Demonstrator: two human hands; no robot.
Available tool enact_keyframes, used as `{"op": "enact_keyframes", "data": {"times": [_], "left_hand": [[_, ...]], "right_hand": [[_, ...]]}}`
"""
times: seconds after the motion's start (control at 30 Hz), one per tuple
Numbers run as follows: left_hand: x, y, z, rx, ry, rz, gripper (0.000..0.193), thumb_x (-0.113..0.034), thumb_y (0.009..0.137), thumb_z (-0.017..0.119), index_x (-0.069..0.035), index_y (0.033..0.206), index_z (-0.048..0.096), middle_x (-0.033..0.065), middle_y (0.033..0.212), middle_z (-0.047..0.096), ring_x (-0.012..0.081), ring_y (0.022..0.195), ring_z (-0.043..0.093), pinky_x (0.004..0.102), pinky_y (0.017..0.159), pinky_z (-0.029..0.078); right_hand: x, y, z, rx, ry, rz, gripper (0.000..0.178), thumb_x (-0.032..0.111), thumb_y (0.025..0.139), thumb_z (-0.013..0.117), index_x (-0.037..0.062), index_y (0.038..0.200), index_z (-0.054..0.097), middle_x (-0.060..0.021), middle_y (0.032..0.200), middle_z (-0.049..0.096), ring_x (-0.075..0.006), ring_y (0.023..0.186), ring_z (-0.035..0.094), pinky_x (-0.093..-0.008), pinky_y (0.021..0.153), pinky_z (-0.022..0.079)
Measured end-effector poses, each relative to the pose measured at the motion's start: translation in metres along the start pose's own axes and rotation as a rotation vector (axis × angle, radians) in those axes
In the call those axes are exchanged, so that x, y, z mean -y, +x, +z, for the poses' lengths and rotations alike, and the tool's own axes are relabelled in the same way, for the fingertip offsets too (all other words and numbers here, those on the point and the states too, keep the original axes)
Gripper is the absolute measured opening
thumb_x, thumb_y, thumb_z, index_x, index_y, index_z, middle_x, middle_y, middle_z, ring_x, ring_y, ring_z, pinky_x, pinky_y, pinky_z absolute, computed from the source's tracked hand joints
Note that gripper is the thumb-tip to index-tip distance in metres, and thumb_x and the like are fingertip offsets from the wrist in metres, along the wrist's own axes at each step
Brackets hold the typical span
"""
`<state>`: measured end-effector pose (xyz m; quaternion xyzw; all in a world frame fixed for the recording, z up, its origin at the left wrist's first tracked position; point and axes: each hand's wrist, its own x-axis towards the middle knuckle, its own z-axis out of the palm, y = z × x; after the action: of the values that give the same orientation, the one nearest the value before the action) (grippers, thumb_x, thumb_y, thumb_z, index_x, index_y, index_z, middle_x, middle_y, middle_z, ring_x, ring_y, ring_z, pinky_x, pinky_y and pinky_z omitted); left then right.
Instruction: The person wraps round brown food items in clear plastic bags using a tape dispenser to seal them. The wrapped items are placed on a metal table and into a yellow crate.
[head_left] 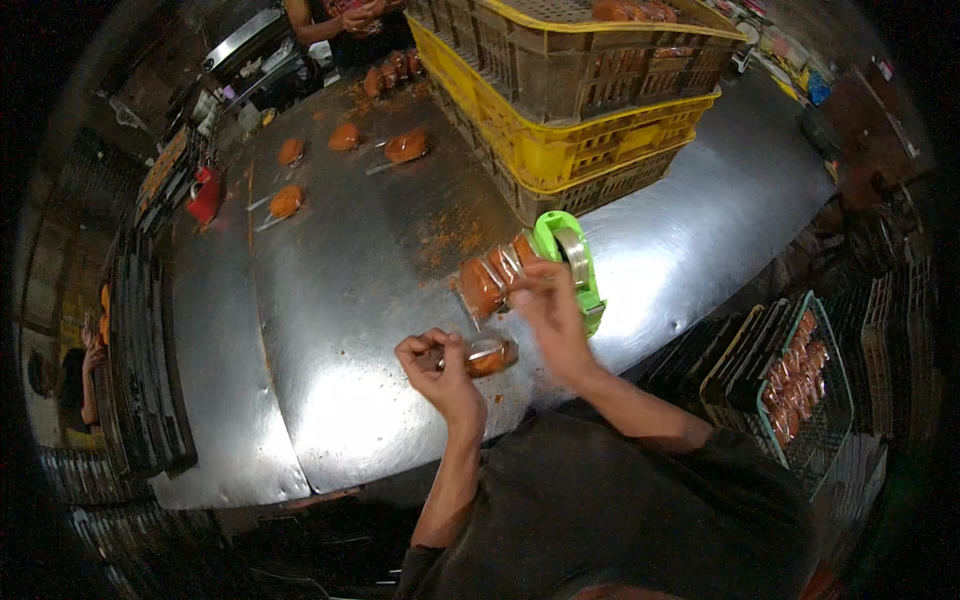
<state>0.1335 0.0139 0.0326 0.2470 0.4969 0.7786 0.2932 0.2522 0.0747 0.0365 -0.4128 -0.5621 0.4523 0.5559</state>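
My left hand (441,372) is closed, gripping the end of a clear plastic wrapper. Inside it is an orange-brown bun (490,357), held just above the metal table near my body. My right hand (549,305) is a little farther off, its fingers bent together beside a green tape dispenser (590,285). Whatever lies between those fingertips is too small to make out. Several plastic-wrapped buns (482,287) rest in a row against the dispenser's left side, partly covered by the right fingers.
Stacked yellow and brown crates (610,150) stand beyond the dispenser. Loose buns (408,146) and orange crumbs lie on the far left of the metal table (340,330). A green basket (845,400) of wrapped buns is at right. Another person's hands (360,17) show at the far edge.
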Motion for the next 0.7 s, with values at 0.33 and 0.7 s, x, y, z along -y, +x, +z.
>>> {"op": "enact_keyframes", "data": {"times": [0.33,0.7], "left_hand": [[-0.009,-0.008,-0.014,0.117,0.209,-0.133,0.029,0.004,0.087,0.061,-0.008,0.100,0.038,0.0034,0.084,0.053,0.0084,0.078,0.050,0.0240,0.073,0.042],[0.020,-0.010,-0.001,0.171,0.188,-0.127,0.027,0.001,0.087,0.059,-0.009,0.102,0.039,0.0063,0.091,0.054,0.0125,0.086,0.051,0.0290,0.076,0.044]], "right_hand": [[-0.049,0.010,-0.098,-0.128,-0.664,0.061,0.023,0.024,0.079,0.071,0.0004,0.079,0.069,-0.0145,0.083,0.058,-0.0303,0.087,0.055,-0.0391,0.077,0.043],[0.024,-0.041,-0.046,0.054,-0.124,0.343,0.022,0.020,0.095,0.059,-0.0002,0.087,0.062,0.0007,0.083,0.055,-0.0104,0.079,0.049,-0.0262,0.075,0.040]]}}
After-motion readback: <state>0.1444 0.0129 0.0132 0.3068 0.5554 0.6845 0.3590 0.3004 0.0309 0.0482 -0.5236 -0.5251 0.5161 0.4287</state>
